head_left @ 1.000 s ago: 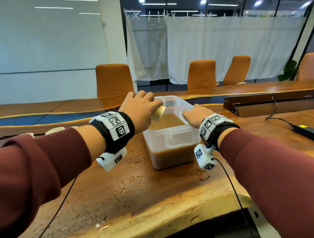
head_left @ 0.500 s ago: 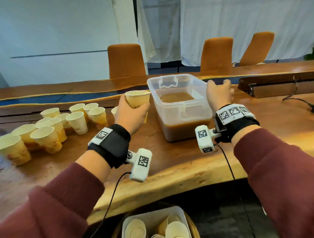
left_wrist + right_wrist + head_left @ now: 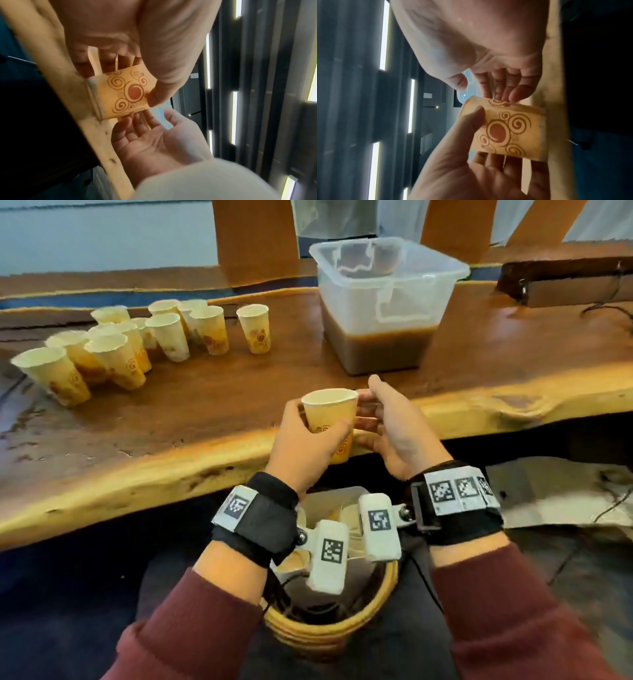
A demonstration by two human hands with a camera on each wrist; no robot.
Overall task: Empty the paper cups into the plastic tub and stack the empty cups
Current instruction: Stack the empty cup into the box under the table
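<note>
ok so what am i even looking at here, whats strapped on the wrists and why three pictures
No robot: a person in dark red sleeves wearing a camera on the head and one on each wrist band. The big picture is the head view; the other two look along each hand.

The left hand holds a paper cup in its grip, upright, at the table edge. The right hand is open, fingers at the cup's side.

On the table stand more paper cups and a plastic tub part full of brown liquid. Below sits a basket with cups inside.
</note>
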